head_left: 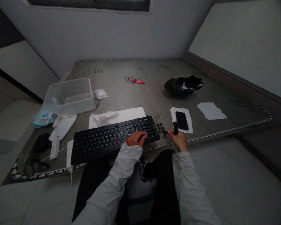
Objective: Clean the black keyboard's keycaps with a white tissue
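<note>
A black keyboard point(100, 142) lies slanted along the front of the mattress-like surface. Over its right end is my left hand point(136, 138), closed, with fingertips pinched together close to the number-pad keys; whatever they hold, if anything, is too small to make out. Just right of the keyboard sit several loose black keycaps point(160, 127). My right hand point(180, 139) is closed beside them, gripping a small black object point(175, 128) that sticks up from the fingers; its kind is unclear. A dark bit shows at that hand's fingertips, near the keycaps.
A black phone point(182, 120) rests on white paper point(189, 115), with another paper piece point(211, 111) further right. Behind are a black cap point(184, 85) and a red packet point(135, 81). Left stand a clear plastic bin point(69, 95), crumpled tissue point(104, 118) and cables point(32, 162).
</note>
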`<state>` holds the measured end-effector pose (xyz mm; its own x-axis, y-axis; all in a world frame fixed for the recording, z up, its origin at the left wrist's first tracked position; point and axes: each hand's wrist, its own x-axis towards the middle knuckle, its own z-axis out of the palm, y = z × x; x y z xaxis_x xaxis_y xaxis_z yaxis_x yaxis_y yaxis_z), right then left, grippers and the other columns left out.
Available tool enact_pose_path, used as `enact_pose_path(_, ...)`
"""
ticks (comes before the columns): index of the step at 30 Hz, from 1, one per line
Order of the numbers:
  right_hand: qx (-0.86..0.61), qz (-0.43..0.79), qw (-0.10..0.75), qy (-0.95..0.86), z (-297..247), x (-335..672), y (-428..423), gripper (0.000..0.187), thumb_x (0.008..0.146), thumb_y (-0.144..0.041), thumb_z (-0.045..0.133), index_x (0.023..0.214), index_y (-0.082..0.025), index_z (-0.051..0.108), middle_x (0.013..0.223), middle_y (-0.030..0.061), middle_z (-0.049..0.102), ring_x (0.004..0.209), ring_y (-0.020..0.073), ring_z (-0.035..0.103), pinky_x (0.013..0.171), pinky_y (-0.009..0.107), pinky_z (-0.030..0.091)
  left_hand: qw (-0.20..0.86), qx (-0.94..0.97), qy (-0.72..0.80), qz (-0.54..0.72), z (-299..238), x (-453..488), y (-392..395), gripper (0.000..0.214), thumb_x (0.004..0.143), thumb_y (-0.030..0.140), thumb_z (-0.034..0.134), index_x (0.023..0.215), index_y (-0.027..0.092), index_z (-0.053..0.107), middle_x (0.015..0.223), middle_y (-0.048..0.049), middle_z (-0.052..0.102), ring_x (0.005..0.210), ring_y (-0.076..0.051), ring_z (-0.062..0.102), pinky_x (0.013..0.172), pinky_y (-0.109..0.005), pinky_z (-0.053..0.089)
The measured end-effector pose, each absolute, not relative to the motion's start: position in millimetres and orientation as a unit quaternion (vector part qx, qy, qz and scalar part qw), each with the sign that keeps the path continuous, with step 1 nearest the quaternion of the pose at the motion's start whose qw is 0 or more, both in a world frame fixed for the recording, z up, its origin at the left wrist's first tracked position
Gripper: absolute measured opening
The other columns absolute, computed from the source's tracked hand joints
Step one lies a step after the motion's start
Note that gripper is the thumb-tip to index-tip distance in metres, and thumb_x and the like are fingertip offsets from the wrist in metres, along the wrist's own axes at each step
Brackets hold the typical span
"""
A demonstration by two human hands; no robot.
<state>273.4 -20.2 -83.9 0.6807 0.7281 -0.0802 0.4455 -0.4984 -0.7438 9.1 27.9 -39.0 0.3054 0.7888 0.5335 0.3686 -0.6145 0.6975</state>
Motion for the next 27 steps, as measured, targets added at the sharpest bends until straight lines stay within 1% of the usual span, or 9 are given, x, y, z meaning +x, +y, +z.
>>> enact_pose_path(3,-0.866,0.194,0.264,-0.377,-97.5,258.9,-14.1,0.025,0.074,-0.038,0.065,0.087,-0.019,0.076,0.082,0.0091,0.074,0.084,0.0263,0.068,0.072,0.031,0.048,0.222,0.779,0.378,0.449,-38.1,9.3,27.6,0.011,0.088,0.026,0.060,0.090,0.021,0.070,0.085,-0.0022,0.074,0.069,-0.012,0.067,0.071,-0.024,0.057)
enact_pose_path(5,-0.870,0.197,0.239,-0.385,-102.6,253.1,-10.9,0.023,0.074,-0.038,0.066,0.086,-0.021,0.076,0.082,0.0083,0.074,0.086,0.0264,0.068,0.071,0.030,0.047,0.216,0.784,0.379,0.441,-37.3,9.5,27.2,0.011,0.088,0.026,0.060,0.089,0.021,0.070,0.085,-0.0021,0.073,0.069,-0.012,0.066,0.070,-0.024,0.056)
enact_pose_path(12,-0.886,0.191,0.202,-0.372,-111.0,252.9,-7.5,0.026,0.075,-0.043,0.065,0.089,-0.024,0.077,0.084,0.0080,0.074,0.087,0.0267,0.068,0.071,0.030,0.047,0.206,0.794,0.381,0.427,-37.6,10.8,26.1,0.012,0.088,0.025,0.059,0.089,0.021,0.070,0.086,-0.0014,0.074,0.071,-0.011,0.067,0.070,-0.023,0.055)
enact_pose_path(18,-0.896,0.187,0.188,-0.356,-108.1,251.2,-6.2,0.029,0.077,-0.046,0.064,0.092,-0.025,0.077,0.087,0.0087,0.074,0.088,0.0265,0.068,0.071,0.030,0.048,0.197,0.802,0.382,0.414,-40.2,10.8,25.4,0.012,0.087,0.025,0.059,0.089,0.023,0.070,0.087,0.0000,0.074,0.078,-0.012,0.068,0.067,-0.022,0.053)
enact_pose_path(22,-0.907,0.183,0.168,-0.340,-103.1,247.4,-5.3,0.032,0.078,-0.049,0.062,0.095,-0.026,0.076,0.089,0.0106,0.073,0.089,0.0283,0.068,0.071,0.032,0.048,0.196,0.804,0.385,0.409,-40.9,11.0,25.2,0.011,0.087,0.025,0.059,0.090,0.023,0.070,0.087,0.0002,0.073,0.079,-0.012,0.068,0.067,-0.022,0.053)
enact_pose_path(27,-0.916,0.185,0.130,-0.330,-98.3,242.5,-5.6,0.040,0.078,-0.055,0.059,0.098,-0.024,0.075,0.093,0.0132,0.072,0.090,0.0297,0.067,0.069,0.033,0.048,0.196,0.805,0.393,0.399,-41.9,10.7,25.3,0.012,0.087,0.026,0.059,0.090,0.024,0.070,0.087,0.0001,0.074,0.078,-0.013,0.068,0.065,-0.023,0.053)
